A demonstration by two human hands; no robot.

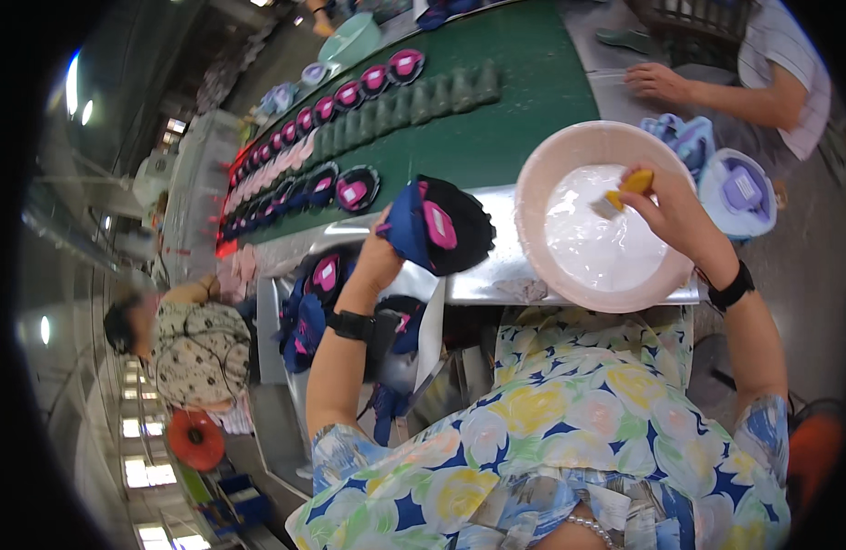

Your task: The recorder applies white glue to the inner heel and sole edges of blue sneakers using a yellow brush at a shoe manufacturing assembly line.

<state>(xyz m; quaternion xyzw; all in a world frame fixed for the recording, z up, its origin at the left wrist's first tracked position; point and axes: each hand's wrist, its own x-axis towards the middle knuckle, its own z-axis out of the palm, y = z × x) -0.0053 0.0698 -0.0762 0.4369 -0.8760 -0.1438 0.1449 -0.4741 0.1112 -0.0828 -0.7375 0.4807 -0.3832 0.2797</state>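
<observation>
Raised at the near edge of the green table is a navy and black shoe upper (464, 229) with a pink patch inside. My left hand (379, 258) is closed round its left side. To the right stands a pale pink basin (535, 234) holding white liquid (588, 240). Over that liquid, my right hand (672, 213) grips a brush (635, 181) by its yellow handle. The bristles point down and left, and I cannot tell whether they touch the liquid. More navy uppers (304, 325) are piled below my left wrist.
Rows of pink-lined uppers (354, 188) and dark green shoe forms (423, 103) cross the green table (524, 64). Light blue uppers (736, 192) sit right of the basin. One person (203, 353) is at the left; another person's arm (735, 99) rests at upper right.
</observation>
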